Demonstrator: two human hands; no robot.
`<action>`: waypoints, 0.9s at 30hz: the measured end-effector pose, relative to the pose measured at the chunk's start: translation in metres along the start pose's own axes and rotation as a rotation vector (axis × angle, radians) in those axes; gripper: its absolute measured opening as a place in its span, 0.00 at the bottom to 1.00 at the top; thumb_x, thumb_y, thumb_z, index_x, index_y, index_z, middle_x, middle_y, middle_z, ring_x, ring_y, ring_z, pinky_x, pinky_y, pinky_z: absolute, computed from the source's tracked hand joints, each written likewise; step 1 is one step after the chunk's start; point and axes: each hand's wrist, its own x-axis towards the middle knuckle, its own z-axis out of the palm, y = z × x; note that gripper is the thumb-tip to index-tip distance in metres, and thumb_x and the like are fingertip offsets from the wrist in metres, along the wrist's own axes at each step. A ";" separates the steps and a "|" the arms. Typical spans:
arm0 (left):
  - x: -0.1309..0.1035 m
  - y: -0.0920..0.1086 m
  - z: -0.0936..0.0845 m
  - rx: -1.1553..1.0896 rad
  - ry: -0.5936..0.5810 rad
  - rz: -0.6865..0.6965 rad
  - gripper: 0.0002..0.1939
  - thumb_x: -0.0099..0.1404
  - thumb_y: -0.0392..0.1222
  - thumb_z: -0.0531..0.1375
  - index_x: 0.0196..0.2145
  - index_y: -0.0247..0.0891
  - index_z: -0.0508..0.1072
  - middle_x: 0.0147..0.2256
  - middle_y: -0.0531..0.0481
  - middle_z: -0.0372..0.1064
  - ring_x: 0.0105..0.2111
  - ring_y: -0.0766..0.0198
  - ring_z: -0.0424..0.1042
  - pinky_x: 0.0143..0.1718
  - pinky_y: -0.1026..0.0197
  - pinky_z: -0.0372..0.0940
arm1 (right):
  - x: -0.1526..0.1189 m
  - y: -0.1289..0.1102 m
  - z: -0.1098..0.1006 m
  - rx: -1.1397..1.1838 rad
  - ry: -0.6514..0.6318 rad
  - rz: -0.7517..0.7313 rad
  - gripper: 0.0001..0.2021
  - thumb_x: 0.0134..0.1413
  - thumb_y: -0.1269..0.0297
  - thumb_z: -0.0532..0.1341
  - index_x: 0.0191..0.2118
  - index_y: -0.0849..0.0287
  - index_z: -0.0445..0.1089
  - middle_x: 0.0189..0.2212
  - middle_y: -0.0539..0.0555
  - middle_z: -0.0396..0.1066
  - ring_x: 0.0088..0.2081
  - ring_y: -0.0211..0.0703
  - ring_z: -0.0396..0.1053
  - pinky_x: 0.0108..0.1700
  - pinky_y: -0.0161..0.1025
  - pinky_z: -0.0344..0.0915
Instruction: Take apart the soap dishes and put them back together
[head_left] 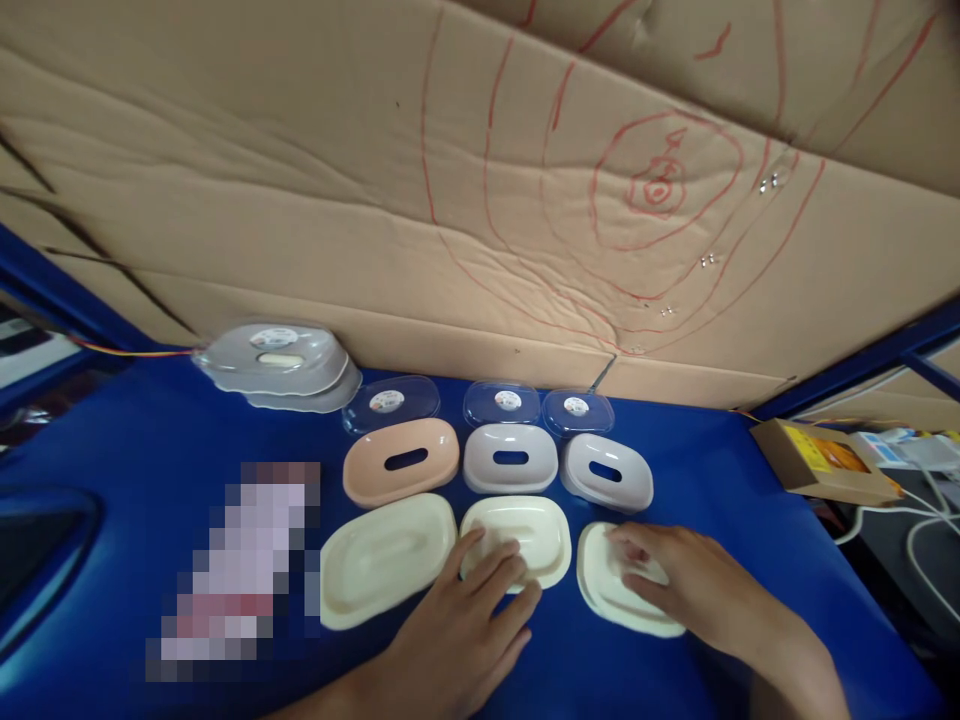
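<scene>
My left hand (480,620) has its fingers spread over the near edge of the middle cream dish (544,540), touching or just above it. At the right, my right hand (679,575) is curled over another cream dish (600,590); its fingertips are at the dish, and whether they grip it is unclear. A third cream dish (386,560) lies at the left. Behind them stand a peach slotted tray (360,470), a grey-white slotted tray (510,480) and a second grey-white one (637,480). Clear lids (412,400) with round labels lie farther back.
Stacked clear covers (315,370) stand at the back left of the blue table (112,450). A blurred-out item (240,560) lies at the left. Cardboard (337,200) rises behind; an open box (795,465) and cables are at the right.
</scene>
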 end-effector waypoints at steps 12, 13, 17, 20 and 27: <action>0.005 -0.030 -0.034 0.160 0.171 -0.226 0.19 0.75 0.39 0.55 0.61 0.41 0.71 0.59 0.39 0.72 0.61 0.47 0.69 0.69 0.40 0.51 | 0.028 -0.003 0.000 -0.053 0.083 -0.083 0.16 0.75 0.55 0.53 0.58 0.48 0.73 0.57 0.57 0.76 0.56 0.56 0.76 0.57 0.55 0.73; 0.005 -0.039 -0.038 0.209 0.181 -0.322 0.21 0.75 0.41 0.55 0.63 0.41 0.70 0.61 0.37 0.70 0.63 0.45 0.68 0.68 0.38 0.52 | 0.032 0.000 0.004 -0.097 0.149 -0.068 0.17 0.75 0.55 0.53 0.60 0.48 0.71 0.60 0.58 0.74 0.59 0.58 0.74 0.59 0.57 0.71; 0.004 -0.066 -0.038 0.343 0.137 -0.592 0.30 0.73 0.57 0.58 0.65 0.37 0.69 0.67 0.28 0.62 0.68 0.31 0.60 0.66 0.27 0.53 | 0.047 0.011 0.027 -0.219 0.277 0.016 0.27 0.73 0.47 0.52 0.71 0.50 0.59 0.72 0.64 0.59 0.71 0.66 0.59 0.65 0.68 0.63; 0.004 -0.071 -0.031 0.317 0.057 -0.618 0.31 0.74 0.58 0.56 0.67 0.38 0.67 0.68 0.28 0.62 0.68 0.30 0.60 0.65 0.21 0.51 | 0.054 0.015 0.038 -0.202 0.184 -0.009 0.29 0.74 0.46 0.52 0.73 0.50 0.56 0.73 0.63 0.56 0.73 0.62 0.55 0.70 0.66 0.57; 0.003 -0.090 -0.045 0.420 0.098 -0.767 0.33 0.77 0.56 0.51 0.70 0.33 0.62 0.72 0.21 0.51 0.72 0.27 0.52 0.63 0.18 0.52 | 0.061 0.010 0.039 -0.142 0.171 -0.037 0.28 0.75 0.48 0.51 0.73 0.50 0.56 0.74 0.62 0.55 0.75 0.58 0.51 0.74 0.66 0.50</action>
